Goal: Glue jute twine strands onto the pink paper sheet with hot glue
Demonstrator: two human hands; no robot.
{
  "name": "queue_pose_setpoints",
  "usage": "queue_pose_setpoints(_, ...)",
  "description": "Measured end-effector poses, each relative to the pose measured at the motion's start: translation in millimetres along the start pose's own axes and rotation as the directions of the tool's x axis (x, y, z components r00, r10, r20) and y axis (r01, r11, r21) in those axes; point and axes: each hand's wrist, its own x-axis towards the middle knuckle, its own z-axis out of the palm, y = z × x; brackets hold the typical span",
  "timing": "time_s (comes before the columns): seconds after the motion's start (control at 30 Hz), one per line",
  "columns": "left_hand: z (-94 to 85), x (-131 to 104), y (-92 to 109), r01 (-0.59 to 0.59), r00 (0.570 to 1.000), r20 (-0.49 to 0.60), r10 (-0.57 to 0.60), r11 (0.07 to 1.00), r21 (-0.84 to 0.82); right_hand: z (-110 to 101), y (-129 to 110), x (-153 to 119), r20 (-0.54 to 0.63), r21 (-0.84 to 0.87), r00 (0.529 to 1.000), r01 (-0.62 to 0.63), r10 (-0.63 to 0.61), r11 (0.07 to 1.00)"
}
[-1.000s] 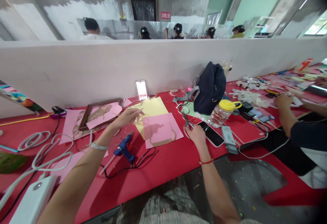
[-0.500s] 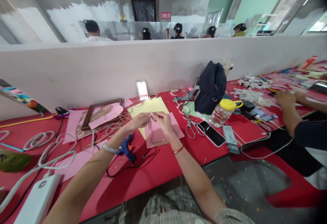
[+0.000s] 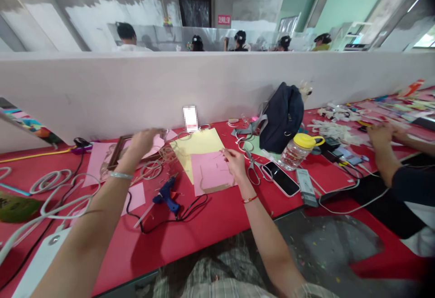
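Observation:
My left hand (image 3: 143, 144) is over the brown frame (image 3: 117, 155) and the pink paper by it; its fingers point away and I cannot make out whether they hold anything. My right hand (image 3: 234, 159) is pinched at the upper right corner of a pink sheet (image 3: 212, 173), on something too small to name. Brown cord lies along the left and lower edges of that sheet, which overlaps a yellow sheet (image 3: 200, 141). Coiled cord (image 3: 151, 169) sits between the frame and the sheets. Nearer me lies a blue glue gun (image 3: 167, 197) with a black cable.
Scissors (image 3: 254, 168), a phone (image 3: 281, 178), a grey box (image 3: 306, 187), a yellow-lidded bottle (image 3: 295, 151) and a dark bag (image 3: 282, 116) stand or lie to the right. A white power strip (image 3: 42, 261) and cables are at left. Another person's hands (image 3: 382, 134) work at far right.
My hands have parted. The left moved left and away, over the frame; the right shifted slightly right. More of the pink sheet, its cord and the glue gun now shows.

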Motion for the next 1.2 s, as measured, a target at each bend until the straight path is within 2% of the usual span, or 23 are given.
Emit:
queue_pose_setpoints(0.07,-14.8,-10,-3,0.039,0.994,-0.104,-0.031,0.996,0.078,-8,4,-1,-0.009,0.034,1.000,-0.016,0.017,0.999)
queue_pose_setpoints(0.13,-9.3,-27,0,0.092,0.990,-0.119,-0.072,0.980,0.178,-10,8,-3,-0.015,0.077,0.999,-0.033,0.035,0.997)
queue_pose_setpoints(0.2,15.6,-50,9,0.112,0.994,-0.032,-0.108,0.972,0.207,-5,12,-6,-0.020,0.126,0.999,-0.046,0.049,0.991)
queue_pose_setpoints(0.27,53.4,-74,23,0.117,0.986,0.103,-0.134,0.981,0.156,8,13,-13,-0.022,0.174,0.999,-0.043,0.047,0.984)
queue_pose_setpoints(0.3,74.0,-84,32,0.124,0.970,0.199,-0.138,0.989,0.080,16,12,-19,-0.021,0.192,0.999,-0.034,0.039,0.981)
queue_pose_setpoints(0.33,94.3,-91,40,0.183,0.945,0.292,-0.148,0.978,-0.098,24,11,-25,-0.018,0.203,1.000,-0.021,0.026,0.979)
queue_pose_setpoints(0.37,113.1,-95,49,0.236,0.938,0.315,-0.148,0.935,-0.265,31,9,-31,-0.013,0.208,1.000,-0.004,0.007,0.978)
queue_pose_setpoints(0.43,142.9,-94,64,0.290,0.950,0.255,-0.180,0.814,-0.504,42,4,-42,-0.006,0.197,0.999,0.038,-0.038,0.980)
queue_pose_setpoints(0.47,153.1,-90,69,0.299,0.953,0.220,-0.208,0.767,-0.567,45,2,-45,-0.008,0.183,0.998,0.061,-0.061,0.981)
queue_pose_setpoints(0.53,163.1,-78,74,0.292,0.956,0.181,-0.229,0.744,-0.601,44,-2,-49,-0.019,0.153,0.995,0.101,-0.099,0.983)
queue_pose_setpoints(0.6,160.6,-65,74,0.272,0.962,0.159,-0.221,0.773,-0.573,41,-3,-51,-0.047,0.096,0.991,0.133,-0.129,0.986)
queue_pose_setpoints(0.67,148.2,-52,73,0.248,0.969,0.126,-0.214,0.804,-0.541,44,0,-58,-0.084,-0.049,0.984,0.150,-0.154,0.987)
queue_pose_setpoints(0.73,129.8,-41,75,0.212,0.977,0.078,-0.200,0.843,-0.494,59,5,-74,-0.013,-0.277,0.984,0.168,-0.178,0.946)
queue_pose_setpoints(0.77,119.7,-37,78,0.180,0.983,0.044,-0.180,0.875,-0.449,71,8,-85,0.129,-0.383,0.977,0.206,-0.169,0.900)
queue_pose_setpoints(0.83,100.2,-31,88,0.105,0.994,0.003,-0.111,0.928,-0.357,100,15,-109,0.451,-0.532,0.889,0.339,-0.079,0.776)
queue_pose_setpoints(0.9,83.5,-32,103,0.032,0.999,0.006,-0.032,0.959,-0.283,127,19,-131,0.581,-0.642,0.807,0.378,0.102,0.667)
queue_pose_setpoints(0.97,69.5,-38,122,-0.027,0.999,0.036,0.035,0.976,-0.214,144,21,-143,0.602,-0.632,0.778,0.326,0.180,0.703)
queue_pose_setpoints(1.03,56.1,-51,141,-0.080,0.994,0.064,0.090,0.985,-0.151,147,22,-144,0.591,-0.572,0.783,0.235,0.196,0.786)
queue_pose_setpoints(1.13,32.5,-77,170,-0.137,0.985,0.089,0.148,0.983,-0.123,134,19,-129,0.571,-0.485,0.792,0.117,0.213,0.866)
queue_pose_setpoints(1.2,14.3,-94,190,-0.137,0.982,0.109,0.154,0.980,-0.147,120,14,-114,0.566,-0.381,0.786,-0.018,0.249,0.924)
